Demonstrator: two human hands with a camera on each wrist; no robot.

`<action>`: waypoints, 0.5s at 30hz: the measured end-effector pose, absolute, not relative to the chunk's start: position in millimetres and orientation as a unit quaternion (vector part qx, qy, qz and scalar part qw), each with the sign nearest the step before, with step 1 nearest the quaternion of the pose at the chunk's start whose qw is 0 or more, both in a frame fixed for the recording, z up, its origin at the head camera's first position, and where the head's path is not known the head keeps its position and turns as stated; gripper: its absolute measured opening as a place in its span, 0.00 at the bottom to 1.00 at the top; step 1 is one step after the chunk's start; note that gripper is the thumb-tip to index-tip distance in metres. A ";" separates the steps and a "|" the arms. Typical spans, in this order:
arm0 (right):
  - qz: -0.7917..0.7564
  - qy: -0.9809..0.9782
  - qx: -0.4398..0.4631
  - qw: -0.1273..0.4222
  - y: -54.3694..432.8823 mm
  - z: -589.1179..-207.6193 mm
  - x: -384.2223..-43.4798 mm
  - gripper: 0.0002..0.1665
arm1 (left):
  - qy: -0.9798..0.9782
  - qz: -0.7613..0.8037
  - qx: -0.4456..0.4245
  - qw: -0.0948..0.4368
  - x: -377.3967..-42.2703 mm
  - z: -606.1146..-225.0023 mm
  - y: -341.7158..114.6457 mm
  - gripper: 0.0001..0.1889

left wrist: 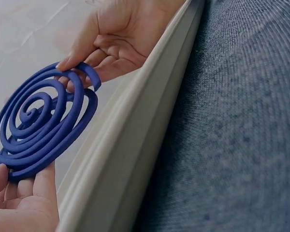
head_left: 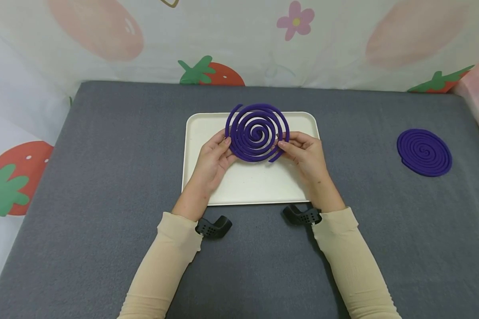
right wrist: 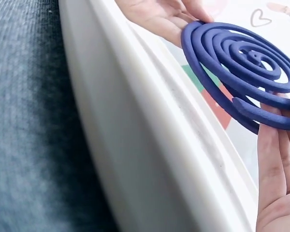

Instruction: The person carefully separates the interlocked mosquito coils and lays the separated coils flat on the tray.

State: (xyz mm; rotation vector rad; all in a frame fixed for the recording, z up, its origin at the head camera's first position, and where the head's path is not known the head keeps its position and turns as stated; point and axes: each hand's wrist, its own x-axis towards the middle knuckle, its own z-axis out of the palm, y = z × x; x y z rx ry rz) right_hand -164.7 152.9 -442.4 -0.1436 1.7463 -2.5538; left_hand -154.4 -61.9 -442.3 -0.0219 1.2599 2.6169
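Both hands hold a purple mosquito coil (head_left: 257, 133) above a cream tray (head_left: 255, 188). The left hand (head_left: 213, 161) pinches its left rim, thumb in front and fingers behind. On the opposite side, the right hand (head_left: 307, 157) pinches the outer turns between thumb and fingers. The coil (left wrist: 53, 152) looks tilted in the left wrist view, its turns spread apart with gaps. One loose outer end stands out near the right hand (left wrist: 121, 34). In the right wrist view, the coil (right wrist: 217, 72) spans from the left hand (right wrist: 159, 14) to the right hand (right wrist: 280, 179).
A second purple coil (head_left: 424, 153), tightly wound, lies flat at the right of the grey table (head_left: 124, 177). Behind the table hangs a white cloth (head_left: 331, 48) with strawberry and flower prints. Black wrist devices (head_left: 213, 227) sit by both cuffs.
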 end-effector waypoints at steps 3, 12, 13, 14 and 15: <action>-0.833 0.550 -0.049 0.025 153.5 -442.6 -164.6 0.21 | 0.428 0.896 -0.011 0.119 -154.6 -442.0 -62.0 0.21; -0.867 0.497 -0.013 0.004 156.1 -441.6 -164.0 0.19 | 0.421 0.900 -0.027 0.107 -156.2 -442.2 -63.1 0.20; -0.867 0.499 -0.011 0.003 156.2 -441.6 -164.2 0.19 | 0.421 0.900 -0.026 0.108 -156.2 -442.3 -63.2 0.20; -0.866 0.500 -0.008 0.002 156.2 -441.6 -164.4 0.18 | 0.421 0.900 -0.028 0.108 -156.0 -442.1 -63.1 0.20; -0.866 0.501 -0.006 0.001 156.3 -441.5 -164.5 0.18 | 0.421 0.900 -0.031 0.106 -155.8 -442.1 -63.1 0.20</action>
